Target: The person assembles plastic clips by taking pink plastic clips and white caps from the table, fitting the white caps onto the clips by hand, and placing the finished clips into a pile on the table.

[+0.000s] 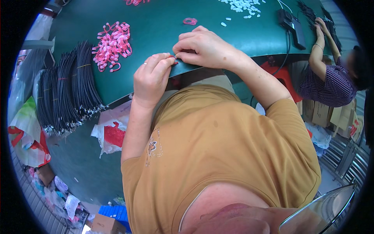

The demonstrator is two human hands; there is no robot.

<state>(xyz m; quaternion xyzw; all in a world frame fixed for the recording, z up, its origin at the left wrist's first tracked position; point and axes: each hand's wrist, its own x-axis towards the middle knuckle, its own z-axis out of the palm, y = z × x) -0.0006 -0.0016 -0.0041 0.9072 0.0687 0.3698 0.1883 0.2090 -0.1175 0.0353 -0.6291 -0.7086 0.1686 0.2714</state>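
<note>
My left hand (152, 77) and my right hand (202, 47) meet at the near edge of the green table. The left fingertips pinch a small red-pink piece (176, 62), mostly covered by the fingers. My right thumb and forefinger close right beside it; what they hold is hidden. To the left lies a heap of pink loops with pale ends (113, 45). Beyond my hands is a small group of pink loops (190, 21). Small white pieces (242, 5) are scattered at the far right, with a few loose ones nearer.
Bundles of black cords with metal ends (72, 84) lie at the table's left. A black power strip (292, 29) with cable sits at the right. Another person (331, 74) in a striped top handles black cords at far right. A red stool (280, 76) stands below the table.
</note>
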